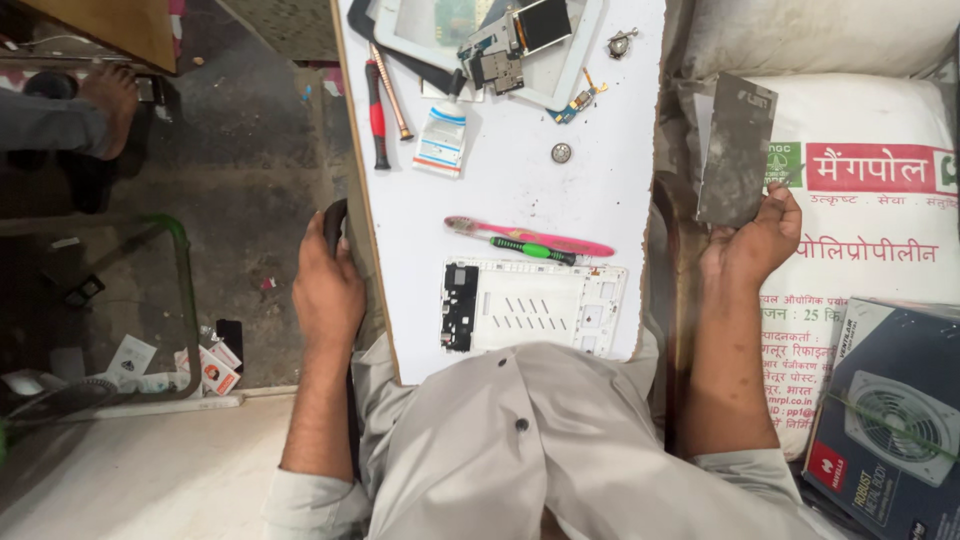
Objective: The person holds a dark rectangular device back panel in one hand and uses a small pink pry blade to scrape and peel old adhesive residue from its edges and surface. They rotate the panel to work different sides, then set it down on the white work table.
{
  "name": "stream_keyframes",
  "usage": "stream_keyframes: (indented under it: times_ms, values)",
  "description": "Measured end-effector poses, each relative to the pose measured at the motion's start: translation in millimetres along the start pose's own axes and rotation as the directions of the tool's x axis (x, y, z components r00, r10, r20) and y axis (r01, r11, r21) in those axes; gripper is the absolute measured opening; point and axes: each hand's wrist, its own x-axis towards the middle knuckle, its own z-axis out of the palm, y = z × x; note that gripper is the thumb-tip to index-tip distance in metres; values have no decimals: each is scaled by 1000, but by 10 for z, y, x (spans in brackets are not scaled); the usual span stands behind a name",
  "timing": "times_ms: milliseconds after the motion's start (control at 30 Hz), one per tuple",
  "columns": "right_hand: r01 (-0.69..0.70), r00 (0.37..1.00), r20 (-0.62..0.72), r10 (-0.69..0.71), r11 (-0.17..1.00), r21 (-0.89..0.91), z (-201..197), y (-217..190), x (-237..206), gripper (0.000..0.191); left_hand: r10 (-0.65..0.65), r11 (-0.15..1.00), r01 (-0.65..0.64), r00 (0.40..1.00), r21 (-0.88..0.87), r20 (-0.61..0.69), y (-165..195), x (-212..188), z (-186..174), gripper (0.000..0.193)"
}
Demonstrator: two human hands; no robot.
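Fingers of the right hand (748,245) pinch a grey metal plate (738,148), lifted at three o'clock off the white worktable (520,190) as if for inspection; the left hand (326,285) grips its nine o'clock edge, steadying it, a white tablet frame (535,308) between.

Person in a pale grey shirt
Buttoned front, small dark buttons; sleeves rolled above the elbows, forearms bare, lower frame.

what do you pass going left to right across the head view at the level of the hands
left hand gripping a dark chair arm → white tablet frame on the white table → right hand holding a dark grey flat plate → white printed sack
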Motion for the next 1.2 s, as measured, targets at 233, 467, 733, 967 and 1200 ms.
stream_keyframes:
  times_ms: [233,467,733,967,1200]
  values:
    - [27,999,-41,-27,1000,10,-36,184,224,19,40,999,-39,999,21,-25,-90,130,180,47]
    - [86,996,-13,-86,996,-10,-42,262,283,17,33,999,-32,999,35,-26,-143,179,252,48]
    - [123,992,-6,-123,992,21,-55,259,301,18,33,998,-33,999,46,-21,-115,162,263,48]
    - [189,982,10,-189,982,25,-18,184,242,17,20,999,-19,999,34,-29,-16,122,174,47]
    - [233,972,6,-233,972,-12,4,29,124,14,-53,999,53,999,-13,-6,108,20,43,46]
